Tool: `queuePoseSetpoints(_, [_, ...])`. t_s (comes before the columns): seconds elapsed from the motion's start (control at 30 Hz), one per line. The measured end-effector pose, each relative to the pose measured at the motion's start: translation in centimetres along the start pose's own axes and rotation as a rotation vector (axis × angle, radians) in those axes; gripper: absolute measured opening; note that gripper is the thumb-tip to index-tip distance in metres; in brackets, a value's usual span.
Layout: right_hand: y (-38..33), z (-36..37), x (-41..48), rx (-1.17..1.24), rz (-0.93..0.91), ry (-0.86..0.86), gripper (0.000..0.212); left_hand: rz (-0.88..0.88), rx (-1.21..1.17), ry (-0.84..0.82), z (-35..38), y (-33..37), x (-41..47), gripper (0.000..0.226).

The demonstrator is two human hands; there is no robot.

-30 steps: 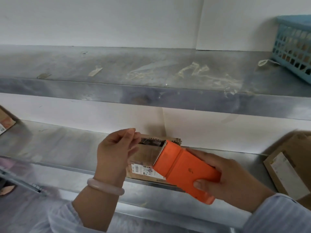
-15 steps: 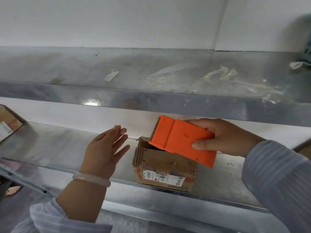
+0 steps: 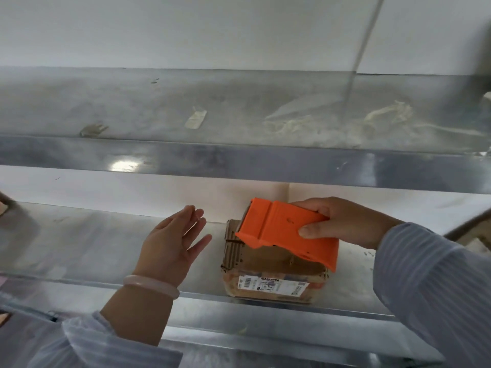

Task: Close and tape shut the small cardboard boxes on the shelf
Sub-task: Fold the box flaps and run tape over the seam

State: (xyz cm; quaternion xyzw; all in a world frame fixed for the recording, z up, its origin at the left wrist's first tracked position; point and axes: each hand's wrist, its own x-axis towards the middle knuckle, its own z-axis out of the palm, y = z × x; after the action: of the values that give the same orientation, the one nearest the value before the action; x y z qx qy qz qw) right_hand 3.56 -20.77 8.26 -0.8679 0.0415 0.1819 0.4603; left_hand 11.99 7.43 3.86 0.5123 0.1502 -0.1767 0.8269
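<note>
A small brown cardboard box (image 3: 265,272) with a white barcode label on its front stands near the front edge of the lower metal shelf (image 3: 79,243). Its top flaps are folded down. My right hand (image 3: 342,221) grips an orange tape dispenser (image 3: 287,232) and holds it over the box top, its front end pointing left and down. Just left of the box, my left hand (image 3: 172,243) hovers with straight fingers and holds nothing. It does not touch the box.
The upper metal shelf (image 3: 239,166) juts out above the box and carries several scraps of used clear tape (image 3: 292,123). A white wall stands behind both shelves. A cardboard corner (image 3: 3,205) shows at the far left edge.
My left hand let go of the box flap and drew back to the left. The right hand lifted the dispenser from the box front to above its top. The view shifted left.
</note>
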Motion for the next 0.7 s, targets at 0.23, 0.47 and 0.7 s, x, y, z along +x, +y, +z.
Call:
queuePoseSetpoints(0.23, [-1.1, -0.1, 1.6, -0.081, 0.064, -0.014, 0.041, -0.007, 0.059, 0.001, 0.0, 0.1, 0.2, 0.013])
queuePoseSetpoints(0.47, [-1.9, -0.4, 2.5, -0.217, 0.074, -0.062, 0.042, -0.066, 0.117, 0.057, -1.4, -1.7, 0.8, 0.015])
queuePoseSetpoints(0.7, [-0.5, 0.1, 4.4, -0.457, 0.023, -0.075, 0.034, -0.141, 0.136, 0.137, -2.9, -4.9, 1.8, 0.018])
